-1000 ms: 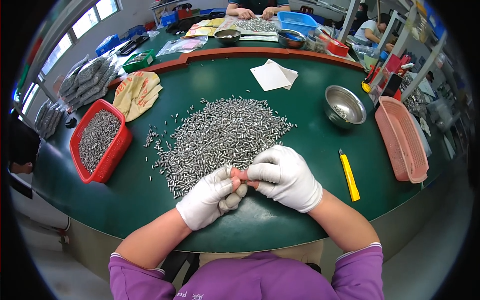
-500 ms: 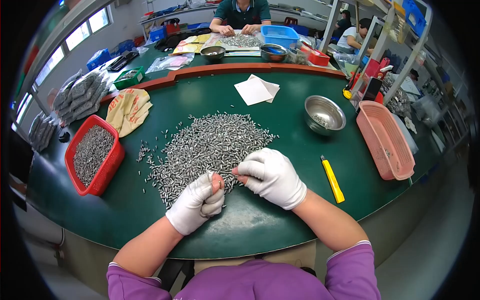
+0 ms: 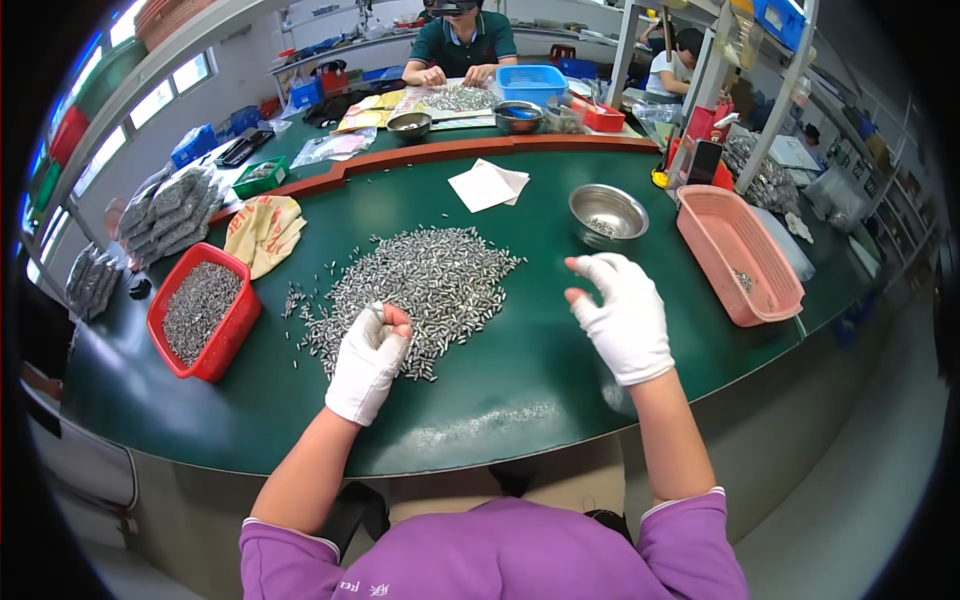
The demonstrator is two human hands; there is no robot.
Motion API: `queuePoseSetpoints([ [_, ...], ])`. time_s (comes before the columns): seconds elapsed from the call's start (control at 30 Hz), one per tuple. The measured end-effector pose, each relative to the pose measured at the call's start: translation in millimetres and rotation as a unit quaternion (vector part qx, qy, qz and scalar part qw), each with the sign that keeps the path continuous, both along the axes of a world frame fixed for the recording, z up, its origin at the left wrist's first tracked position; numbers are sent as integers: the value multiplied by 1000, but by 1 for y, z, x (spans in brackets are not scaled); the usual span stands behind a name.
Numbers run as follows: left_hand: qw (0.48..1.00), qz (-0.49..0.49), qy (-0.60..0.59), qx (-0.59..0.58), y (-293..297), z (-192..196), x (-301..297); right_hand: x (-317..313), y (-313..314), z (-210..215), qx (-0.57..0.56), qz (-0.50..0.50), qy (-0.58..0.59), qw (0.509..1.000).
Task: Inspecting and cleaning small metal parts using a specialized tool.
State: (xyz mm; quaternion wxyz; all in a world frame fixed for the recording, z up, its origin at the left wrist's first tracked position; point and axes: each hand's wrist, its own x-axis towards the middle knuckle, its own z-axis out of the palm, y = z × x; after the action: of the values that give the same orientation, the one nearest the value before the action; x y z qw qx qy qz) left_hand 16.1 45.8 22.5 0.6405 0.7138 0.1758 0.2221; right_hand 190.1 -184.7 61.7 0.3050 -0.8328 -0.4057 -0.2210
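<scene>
Gloved hands sorting small metal pins on a green tabletop [image 3: 520,380].

The left hand [image 3: 368,360], in a white glove, is curling into a loose fist at the near edge of the heap of small silvery metal pins [image 3: 415,285], its fingers pinching what looks like a few pins. The right hand [image 3: 625,315], also white-gloved, is hovering apart from the heap, fingers spread loosely and holding nothing visible, near the round steel bowl [image 3: 607,212]. A red plastic tray of pins [image 3: 200,312] is sitting to the left, a pink plastic basket [image 3: 740,255] to the right, and a white paper sheet [image 3: 487,185] beyond the heap.
</scene>
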Motion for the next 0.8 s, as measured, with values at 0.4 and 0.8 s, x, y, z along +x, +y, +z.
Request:
queuePoseSetpoints([
  [0.4,887,-27,182,423,-68,-6,-35,5,-66,-67,-110,-230,69,964],
  [0.8,886,-12,175,429,-69,-13,-40,-108,-66,-62,203,167,495,828],
])
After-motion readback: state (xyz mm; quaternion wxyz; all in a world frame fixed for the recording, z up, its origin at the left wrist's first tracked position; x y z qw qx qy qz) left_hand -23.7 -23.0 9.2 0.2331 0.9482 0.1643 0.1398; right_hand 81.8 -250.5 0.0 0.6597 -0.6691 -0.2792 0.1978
